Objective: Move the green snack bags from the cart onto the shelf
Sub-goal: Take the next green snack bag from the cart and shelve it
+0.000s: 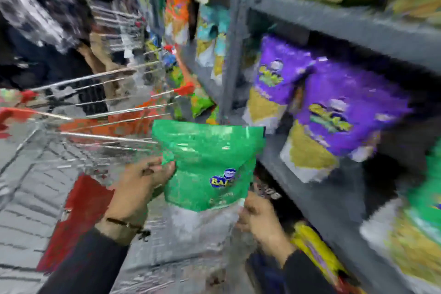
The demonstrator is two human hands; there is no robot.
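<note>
1. The green snack bag (210,164) carries a blue oval logo with yellow letters; only "BA" can be read, the rest is blurred.
2. Its upper part is shiny green, its lower part pale and see-through, and the top edge is sealed flat.
3. The bag is held upright in the air, between the wire cart (78,126) and the grey shelf (322,188).
4. The left hand (140,188) has its grip pinching the bag's left edge.
5. The right hand (259,218) pinches the bag's lower right corner.
6. Purple bags (338,105) stand on the shelf, their print unreadable.
</note>
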